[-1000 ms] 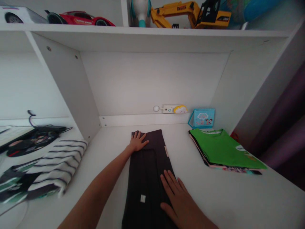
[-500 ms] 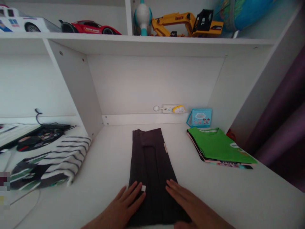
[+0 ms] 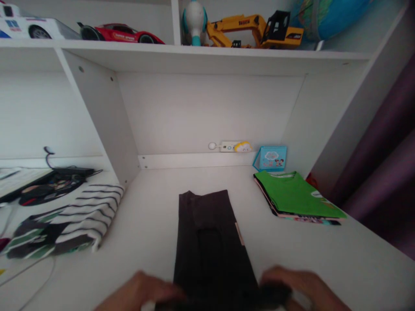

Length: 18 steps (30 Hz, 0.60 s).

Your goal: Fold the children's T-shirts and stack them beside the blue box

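A dark garment (image 3: 210, 242), folded into a long strip, lies on the white desk in front of me, with a small pale tag (image 3: 239, 234) on its right edge. Its near end is bunched and raised at the bottom of the view. My left hand (image 3: 142, 291) is closed on the near left corner; its fingertips are blurred. At the near right corner, my right hand (image 3: 300, 285) has its fingers closed round the dark cloth. The kind of garment cannot be made out.
To the right lies a stack of folded clothes with a green T-shirt (image 3: 292, 196) on top. A striped garment (image 3: 84, 220) is at left beside a cable. Behind stand a blue desk calendar (image 3: 272, 158) and a power strip (image 3: 228, 147). Toys line the shelf (image 3: 207, 52) above.
My hands went from lying flat on the garment to gripping its near corners. The near end has come up, and the garment's far end has slid toward me.
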Tool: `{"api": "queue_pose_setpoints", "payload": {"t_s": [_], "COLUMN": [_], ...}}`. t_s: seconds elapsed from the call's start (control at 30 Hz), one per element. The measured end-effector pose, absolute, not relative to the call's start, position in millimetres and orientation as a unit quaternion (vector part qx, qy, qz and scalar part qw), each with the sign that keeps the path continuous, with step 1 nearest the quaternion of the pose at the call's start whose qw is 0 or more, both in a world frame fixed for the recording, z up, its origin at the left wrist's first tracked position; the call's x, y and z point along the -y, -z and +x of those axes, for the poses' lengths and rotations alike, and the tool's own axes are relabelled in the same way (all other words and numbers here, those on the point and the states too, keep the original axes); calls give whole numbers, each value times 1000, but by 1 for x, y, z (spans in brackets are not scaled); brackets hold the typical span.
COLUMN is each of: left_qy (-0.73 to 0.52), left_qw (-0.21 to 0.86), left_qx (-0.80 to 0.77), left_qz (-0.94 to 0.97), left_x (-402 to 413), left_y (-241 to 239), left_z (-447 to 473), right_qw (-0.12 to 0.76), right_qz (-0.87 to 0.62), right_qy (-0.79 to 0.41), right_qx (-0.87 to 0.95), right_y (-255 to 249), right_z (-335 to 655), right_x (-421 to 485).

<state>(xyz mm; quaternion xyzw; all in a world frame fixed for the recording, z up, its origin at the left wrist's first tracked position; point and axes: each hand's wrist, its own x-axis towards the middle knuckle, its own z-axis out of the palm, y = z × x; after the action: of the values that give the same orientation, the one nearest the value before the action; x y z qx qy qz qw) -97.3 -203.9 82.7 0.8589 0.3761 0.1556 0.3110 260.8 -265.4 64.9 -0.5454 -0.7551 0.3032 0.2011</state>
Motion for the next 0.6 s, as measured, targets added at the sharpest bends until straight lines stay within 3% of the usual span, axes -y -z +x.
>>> {"api": "queue_pose_setpoints", "payload": {"t_s": [0.13, 0.3, 0.43, 0.6], "left_qy": [-197, -205, -232, -262], "left_qw": [427, 504, 518, 515], "left_qx": [-392, -455, -451, -450], "left_qz": [791, 705, 689, 681], "left_x": [100, 3, -7, -7], "left_y": [-120, -75, -41, -36], "left_z": [-64, -37, -43, -45], "right_qw": [339, 291, 294, 287], "right_qz": [-533, -618, -633, -646], "right_qy": [-361, -329, -263, -212], "right_qx": [686, 652, 667, 675], "right_y": [-96, -57, -27, -20], "right_z": [255, 243, 243, 246], "right_x": [157, 50, 40, 42]}}
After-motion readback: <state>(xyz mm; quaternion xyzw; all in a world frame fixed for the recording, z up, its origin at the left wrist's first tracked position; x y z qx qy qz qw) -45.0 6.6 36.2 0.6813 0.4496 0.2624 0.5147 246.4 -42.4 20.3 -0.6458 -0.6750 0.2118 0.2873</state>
